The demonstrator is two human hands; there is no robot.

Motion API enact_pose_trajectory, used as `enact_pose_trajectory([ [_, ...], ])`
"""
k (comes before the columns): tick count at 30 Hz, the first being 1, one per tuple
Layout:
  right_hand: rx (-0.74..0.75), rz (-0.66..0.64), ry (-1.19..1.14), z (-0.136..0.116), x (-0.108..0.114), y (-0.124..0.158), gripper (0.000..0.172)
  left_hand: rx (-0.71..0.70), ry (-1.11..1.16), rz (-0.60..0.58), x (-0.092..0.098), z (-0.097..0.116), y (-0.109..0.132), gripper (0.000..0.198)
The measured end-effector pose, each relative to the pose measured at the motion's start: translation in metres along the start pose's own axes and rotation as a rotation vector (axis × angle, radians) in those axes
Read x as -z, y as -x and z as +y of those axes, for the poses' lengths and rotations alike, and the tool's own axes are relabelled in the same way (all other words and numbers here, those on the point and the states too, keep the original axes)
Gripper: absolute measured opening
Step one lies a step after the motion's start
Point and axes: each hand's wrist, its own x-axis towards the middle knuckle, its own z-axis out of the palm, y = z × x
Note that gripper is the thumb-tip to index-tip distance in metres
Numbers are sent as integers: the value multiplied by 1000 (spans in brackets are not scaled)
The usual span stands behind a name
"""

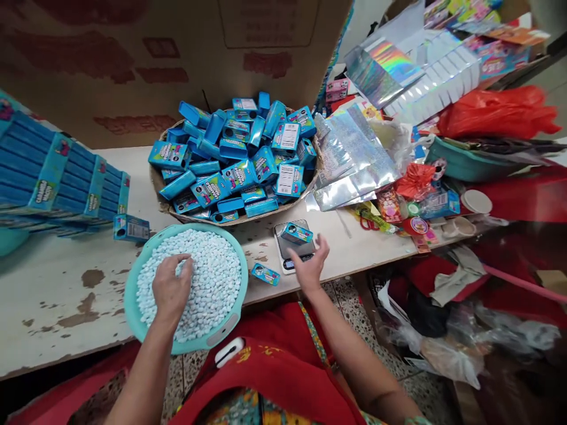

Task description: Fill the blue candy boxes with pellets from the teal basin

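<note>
Turquoise plastic makes the round basin [132,301], which is full of small, smooth, pale-blue pellets [212,265]. Over them the left hand [172,286] has curved fingers; whether it grips some pellets, I cannot tell. The right hand [310,262] is released, fingers spread, near a glossy blue rectangular box [297,233] lying on the flat scale [302,249], upon the white, stained table [44,265]

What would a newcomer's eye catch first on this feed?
Likely the heap of blue boxes in the cardboard tray, upper centre. Then the turquoise basin of pale pieces, lower left of centre, the left hand on or over them. Right of it, one box lies on a scale by the open right hand.
</note>
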Motion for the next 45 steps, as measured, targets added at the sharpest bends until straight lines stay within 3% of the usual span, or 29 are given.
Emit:
enact_pose_trajectory([
  [2, -115, -103, -53, 0, -3, -28, 64, 58, 119, 53, 0, 9, 4, 25],
  [4, -128, -215, -87, -14, -3, -44, 50, 162, 304, 46, -1, 23, 8, 23],
  [9, 305, -452, -103, -107, 7, -36, 33, 604, 1181, -102, 5, 70, 14, 37],
  [12, 565, -618, -45, -157, -3, -18, 30, 817, 1589, -145, 14, 89, 8, 45],
  [17, 680, -723, 46, -185, -38, 4, 27, 1015, 1811, 4, 25, 78, -1, 29],
  [20, 690, -726, 45, -188, -48, 8, 29, 1024, 1868, 72, 28, 64, 0, 24],
  [24, 637, -775, 53, -188, -57, 11, 30, 953, 1867, 104, 27, 53, 3, 10],
  [29, 505, -782, -50, -184, -68, 17, 33, 829, 1773, 69, 25, 45, 4, 22],
  [35, 76, -795, -346, -172, -65, 20, 41, 752, 1681, 81, 29, 29, 1, 27],
  [38, -136, -732, -451, -152, -49, 10, 48, 702, 1396, 60, 27, 13, -2, 32],
  [40, -193, -640, -435, -131, -33, -2, 49, 630, 1110, 35, 23, 1, -4, 30],
  [45, -194, -379, -326, -59, -2, -34, 48, 150, 398, -62, 12, -15, -7, 24],
])
